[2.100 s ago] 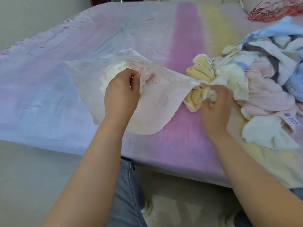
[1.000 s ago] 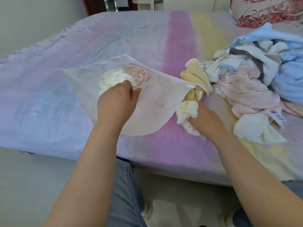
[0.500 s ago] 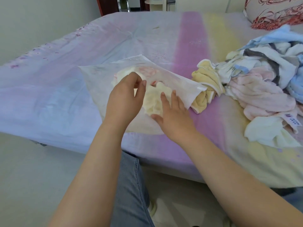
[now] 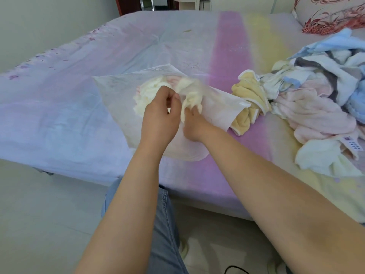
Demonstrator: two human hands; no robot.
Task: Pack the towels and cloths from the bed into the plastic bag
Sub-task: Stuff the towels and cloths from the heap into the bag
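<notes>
A translucent plastic bag (image 4: 116, 95) lies on the bed (image 4: 59, 119) with its mouth toward me. My left hand (image 4: 160, 117) pinches the bag's upper edge between thumb and fingers and holds the mouth up. My right hand (image 4: 192, 125) is pushed into the mouth, its fingers buried in a cream cloth (image 4: 190, 99) that it grips. A white cloth (image 4: 147, 93) and something pink show through the plastic deeper inside. A yellow towel (image 4: 250, 93) lies against the bag's right corner, partly under it.
A loose pile sits on the right of the bed: a pink towel (image 4: 314, 115), white and grey cloths (image 4: 320, 70), a blue towel (image 4: 335, 40) and a white cloth (image 4: 324, 157). A floral pillow (image 4: 331, 14) lies behind. The bed's edge runs just in front of my knees.
My right hand took a cream cloth from the pile, carried it left to the bag and has pushed it deeper into the mouth. My left hand kept hold of the bag's edge.
</notes>
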